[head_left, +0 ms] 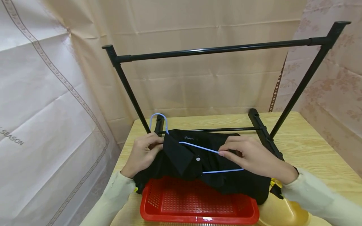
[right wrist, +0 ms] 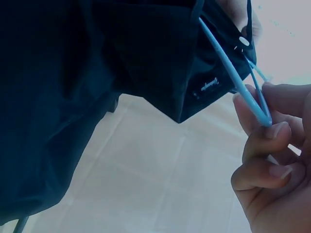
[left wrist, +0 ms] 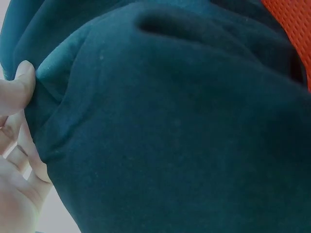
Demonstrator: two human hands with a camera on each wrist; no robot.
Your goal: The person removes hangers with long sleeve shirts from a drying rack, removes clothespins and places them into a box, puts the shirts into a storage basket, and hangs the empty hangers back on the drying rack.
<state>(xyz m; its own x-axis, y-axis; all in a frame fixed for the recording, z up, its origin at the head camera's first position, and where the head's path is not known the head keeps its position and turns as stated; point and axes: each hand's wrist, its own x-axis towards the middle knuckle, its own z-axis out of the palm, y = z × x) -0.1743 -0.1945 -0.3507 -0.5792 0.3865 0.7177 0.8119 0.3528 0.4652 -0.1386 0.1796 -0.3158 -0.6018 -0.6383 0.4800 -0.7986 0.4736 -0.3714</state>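
A black collared shirt with a white button is held up above a red basket. A light-blue hanger is partly inside the shirt, its hook standing out beside the collar at the left. My left hand pinches the shirt cloth near that shoulder; in the left wrist view, the thumb of the left hand presses on the dark fabric. The right hand pinches the hanger's other end, outside the collar opening. In the right wrist view, the fingers of the right hand surround the hanger's bent corner.
Behind the shirt, a black metal rack stands on the wooden table, its top bar running across. A yellow bowl sits right of the basket, partly behind the right forearm. Beige and white cloths hang around the table.
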